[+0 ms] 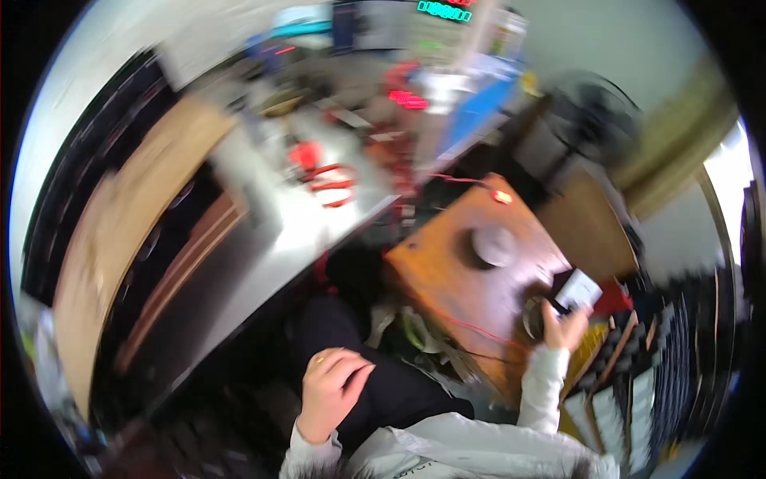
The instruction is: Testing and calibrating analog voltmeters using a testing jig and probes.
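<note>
Head view, only one, motion-blurred. Right hand (565, 323) is out at the right edge of the orange-brown surface (439, 275), thumb and fingers at the near end of a white rectangular item (582, 290). Right grip: thumb and fingertips spread to either side of that end, looks like contact; can't tell if clamped, blur. Dark patch along the item's left side, can't tell if it's part of it. Dark round container (534, 318) sits just left of the thumb, on the same surface.

Left hand (337, 391) is over the dark trousers (407, 387), well apart from the item. Left grip: fingers bunched loosely side by side, back of hand up, ring on one finger. Palm hidden, so can't tell whether it's closed on anything.

Same surface: grey round disc (494, 244) toward the middle, beyond the right hand; small red-lit device (502, 196) near the far corner, red wire running off it to the left.

Left of that: shiny metal surface (279, 247) with orange-red rings (333, 185) and a red object (304, 153) next to them, type unclear. Long wooden board (112, 231) far left. Black fan (590, 116) far right; dark stacked strips (682, 359) near right.
</note>
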The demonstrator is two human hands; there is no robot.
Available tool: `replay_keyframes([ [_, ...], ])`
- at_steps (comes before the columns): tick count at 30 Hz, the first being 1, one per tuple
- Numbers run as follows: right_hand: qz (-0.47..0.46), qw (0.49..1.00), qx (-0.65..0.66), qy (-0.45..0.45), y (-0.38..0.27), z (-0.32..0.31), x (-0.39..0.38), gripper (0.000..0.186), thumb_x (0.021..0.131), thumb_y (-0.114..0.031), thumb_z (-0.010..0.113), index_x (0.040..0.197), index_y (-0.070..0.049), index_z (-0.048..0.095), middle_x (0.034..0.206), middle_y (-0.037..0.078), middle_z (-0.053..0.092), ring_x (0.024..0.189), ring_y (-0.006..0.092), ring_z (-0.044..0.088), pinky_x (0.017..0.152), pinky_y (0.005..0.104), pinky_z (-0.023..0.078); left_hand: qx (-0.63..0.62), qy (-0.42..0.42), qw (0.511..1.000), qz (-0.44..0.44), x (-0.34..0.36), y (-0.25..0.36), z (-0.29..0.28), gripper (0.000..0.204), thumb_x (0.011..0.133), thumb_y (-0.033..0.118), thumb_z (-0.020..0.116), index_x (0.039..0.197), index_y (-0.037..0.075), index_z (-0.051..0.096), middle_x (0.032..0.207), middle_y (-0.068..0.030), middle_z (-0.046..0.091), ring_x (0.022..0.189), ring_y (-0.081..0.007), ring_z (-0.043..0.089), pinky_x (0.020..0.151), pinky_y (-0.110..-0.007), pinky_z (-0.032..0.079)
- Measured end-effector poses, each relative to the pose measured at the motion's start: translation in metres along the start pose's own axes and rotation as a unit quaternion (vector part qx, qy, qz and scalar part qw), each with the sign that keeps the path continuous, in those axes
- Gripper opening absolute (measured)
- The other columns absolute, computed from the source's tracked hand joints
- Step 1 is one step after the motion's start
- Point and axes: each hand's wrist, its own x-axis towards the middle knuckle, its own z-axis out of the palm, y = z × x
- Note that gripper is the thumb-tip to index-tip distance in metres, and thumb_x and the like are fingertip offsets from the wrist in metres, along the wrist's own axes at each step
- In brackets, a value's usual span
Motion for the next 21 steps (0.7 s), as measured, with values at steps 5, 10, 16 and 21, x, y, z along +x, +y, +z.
replay_keyframes([
  [5, -0.146, 0.983, 0.046, 0.106, -0.035, 0.021, -0.012, 0.109, 0.070, -0.030, 0.091, 0.149, 0.014, 0.030, 0.150, 0.036, 0.038, 0.144, 0.0442, 0.035, 0.122, 0.0473, 0.025, 0.030, 0.082, 0.994, -0.061, -0.021, -0.008, -0.016, 0.021, 0.078, 0.003, 0.079, 0.098, 0.005, 0.073, 0.094, -0.0100, 0.071, 0.088, -0.0278, 0.069, 0.080, -0.036, 0.053],
  [10, -0.364, 0.852, 0.350, -0.138, -0.226, -0.016, -0.147, 0.113, 0.062, -0.025, 0.092, 0.151, 0.010, 0.030, 0.149, 0.031, 0.042, 0.137, 0.0451, 0.044, 0.117, 0.0495, 0.030, 0.026, 0.163, 0.985, -0.050, -0.028, -0.002, -0.039, 0.075, 0.083, 0.014, 0.079, 0.147, 0.001, 0.043, 0.144, -0.0247, 0.047, 0.130, -0.0416, 0.051, 0.106, -0.044, 0.044],
  [16, -0.549, 0.741, 0.299, -0.246, -0.353, -0.049, -0.238, 0.118, 0.061, -0.026, 0.089, 0.150, 0.014, 0.022, 0.145, 0.033, 0.043, 0.125, 0.0422, 0.052, 0.101, 0.0507, 0.039, -0.046, 0.204, 0.963, -0.168, -0.006, -0.048, -0.096, 0.119, 0.068, 0.013, 0.088, 0.160, 0.003, 0.013, 0.152, -0.0276, 0.037, 0.138, -0.0428, 0.042, 0.114, -0.046, 0.035],
  [21, -0.487, 0.715, 0.399, -0.304, -0.350, -0.041, -0.231, 0.087, 0.077, -0.012, 0.085, 0.149, 0.004, 0.039, 0.139, 0.024, 0.052, 0.119, 0.0373, 0.059, 0.097, 0.0410, 0.049, -0.155, 0.165, 0.964, -0.142, 0.005, -0.078, -0.134, 0.118, 0.064, 0.017, 0.093, 0.158, 0.005, 0.023, 0.141, -0.0242, 0.049, 0.131, -0.0379, 0.049, 0.110, -0.042, 0.038],
])
